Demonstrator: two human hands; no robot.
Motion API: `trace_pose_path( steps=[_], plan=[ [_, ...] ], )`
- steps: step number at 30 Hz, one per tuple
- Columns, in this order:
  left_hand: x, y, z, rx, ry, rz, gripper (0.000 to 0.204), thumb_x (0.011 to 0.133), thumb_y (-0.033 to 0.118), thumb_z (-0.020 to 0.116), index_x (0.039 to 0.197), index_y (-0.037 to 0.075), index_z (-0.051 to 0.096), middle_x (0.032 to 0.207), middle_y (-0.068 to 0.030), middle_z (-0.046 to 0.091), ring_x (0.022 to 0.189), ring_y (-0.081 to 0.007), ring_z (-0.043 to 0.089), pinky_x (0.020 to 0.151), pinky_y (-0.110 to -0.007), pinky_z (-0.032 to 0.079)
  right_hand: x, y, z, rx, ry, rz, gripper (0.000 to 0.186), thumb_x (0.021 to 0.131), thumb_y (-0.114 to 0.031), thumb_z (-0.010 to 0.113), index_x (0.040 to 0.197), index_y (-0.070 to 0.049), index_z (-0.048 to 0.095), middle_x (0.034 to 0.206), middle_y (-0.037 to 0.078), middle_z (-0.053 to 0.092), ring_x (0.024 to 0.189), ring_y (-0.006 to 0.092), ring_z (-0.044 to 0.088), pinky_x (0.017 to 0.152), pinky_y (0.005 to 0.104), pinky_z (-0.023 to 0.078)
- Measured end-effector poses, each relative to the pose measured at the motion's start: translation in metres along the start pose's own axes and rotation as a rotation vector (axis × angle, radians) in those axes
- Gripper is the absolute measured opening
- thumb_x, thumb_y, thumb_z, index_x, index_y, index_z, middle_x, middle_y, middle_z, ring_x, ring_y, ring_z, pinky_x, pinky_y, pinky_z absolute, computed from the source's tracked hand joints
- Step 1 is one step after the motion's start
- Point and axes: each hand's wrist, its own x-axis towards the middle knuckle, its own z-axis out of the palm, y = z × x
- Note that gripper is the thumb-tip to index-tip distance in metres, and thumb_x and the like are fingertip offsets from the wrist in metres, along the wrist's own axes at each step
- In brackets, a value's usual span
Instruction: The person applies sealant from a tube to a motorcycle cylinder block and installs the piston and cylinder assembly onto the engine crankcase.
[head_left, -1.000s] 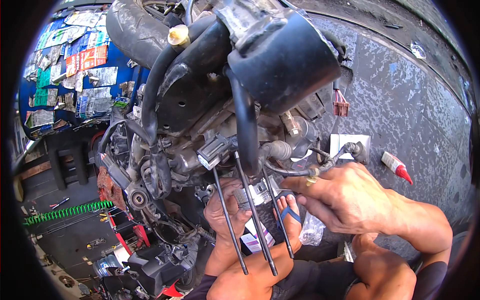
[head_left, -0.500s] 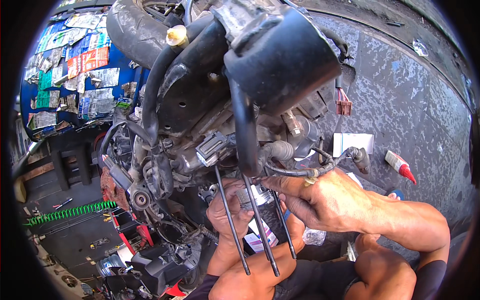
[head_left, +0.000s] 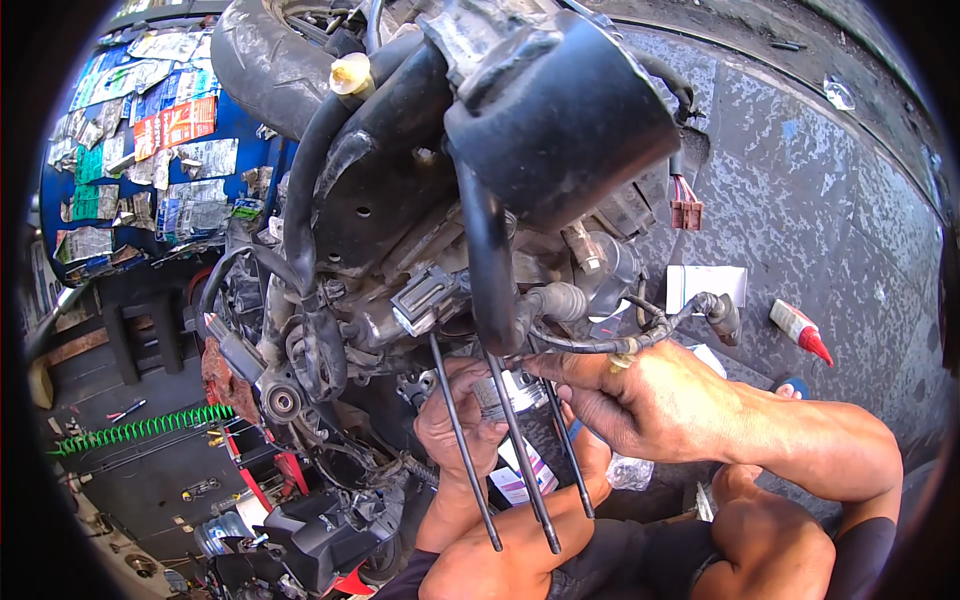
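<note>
A silver piston (head_left: pixel 492 397) with grooves round its side sits below the engine, among several long dark studs (head_left: pixel 462 440) that point down toward my legs. My left hand (head_left: pixel 447 420) is closed round the piston's left side, its fingers partly behind a stud. From the right, my right hand (head_left: pixel 650 405) reaches in with curled fingers, its index finger and thumb at the piston's right edge. Whatever those fingertips pinch is too small or hidden to make out. Just above the hands is the motorcycle's engine (head_left: pixel 430 300), with black frame tubes and a dark rounded cover (head_left: pixel 570 125) over it.
A cable with a rubber boot (head_left: pixel 722 318) hangs over my right wrist. On the floor at right lie a white bottle with a red tip (head_left: pixel 800 332) and a white packet (head_left: pixel 705 288). A green coiled hose (head_left: pixel 145 428) and black plastic parts (head_left: pixel 335 530) are at left.
Hardly anything differs. My right hand and forearm have shifted very slightly, while my left hand keeps its hold on the piston.
</note>
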Motion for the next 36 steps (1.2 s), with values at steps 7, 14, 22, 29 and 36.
trace_pose_path(
  steps=[7, 14, 22, 29, 36],
  plan=[
    [0.001, 0.000, 0.001, -0.003, 0.001, -0.004, 0.059, 0.076, 0.034, 0.087, 0.115, -0.004, 0.064, 0.111, -0.0162, 0.065, 0.102, -0.0261, 0.062, 0.090, -0.038, 0.050, 0.000, 0.008, 0.009, -0.161, 0.060, -0.112, 0.042, 0.089, -0.012, 0.066, 0.130, -0.008, 0.064, 0.085, 0.017, 0.071, 0.070, 0.0370, 0.071, 0.061, 0.0436, 0.058],
    [0.001, 0.000, 0.001, -0.028, 0.002, 0.000, 0.059, 0.076, 0.033, 0.087, 0.116, -0.004, 0.064, 0.113, -0.0163, 0.064, 0.102, -0.0259, 0.062, 0.090, -0.038, 0.050, 0.004, -0.004, -0.001, -0.266, -0.025, -0.112, 0.035, 0.090, -0.015, 0.057, 0.122, -0.002, 0.062, 0.067, 0.022, 0.065, 0.064, 0.0406, 0.068, 0.055, 0.0505, 0.054],
    [-0.001, -0.002, 0.002, -0.033, -0.005, -0.002, 0.060, 0.076, 0.032, 0.087, 0.117, -0.004, 0.063, 0.114, -0.0165, 0.064, 0.103, -0.0257, 0.062, 0.090, -0.038, 0.050, 0.002, 0.012, 0.010, -0.137, 0.143, -0.192, 0.022, 0.091, -0.015, 0.058, 0.108, -0.002, 0.065, 0.076, 0.020, 0.067, 0.071, 0.0400, 0.069, 0.059, 0.0490, 0.055],
    [-0.001, -0.001, 0.002, -0.029, -0.001, -0.002, 0.060, 0.076, 0.032, 0.087, 0.118, -0.005, 0.063, 0.116, -0.0166, 0.063, 0.103, -0.0256, 0.062, 0.090, -0.038, 0.050, 0.002, 0.008, 0.004, -0.152, 0.037, -0.114, 0.039, 0.085, -0.007, 0.067, 0.123, -0.004, 0.066, 0.096, 0.020, 0.070, 0.086, 0.0404, 0.069, 0.073, 0.0462, 0.057],
    [0.001, 0.000, 0.001, -0.032, -0.005, 0.007, 0.061, 0.077, 0.031, 0.087, 0.119, -0.005, 0.062, 0.117, -0.0167, 0.062, 0.104, -0.0254, 0.062, 0.091, -0.038, 0.050, 0.002, 0.007, 0.009, -0.294, 0.094, -0.205, 0.025, 0.086, -0.014, 0.060, 0.107, -0.001, 0.062, 0.065, 0.017, 0.066, 0.063, 0.0401, 0.069, 0.055, 0.0502, 0.055]
  ],
)
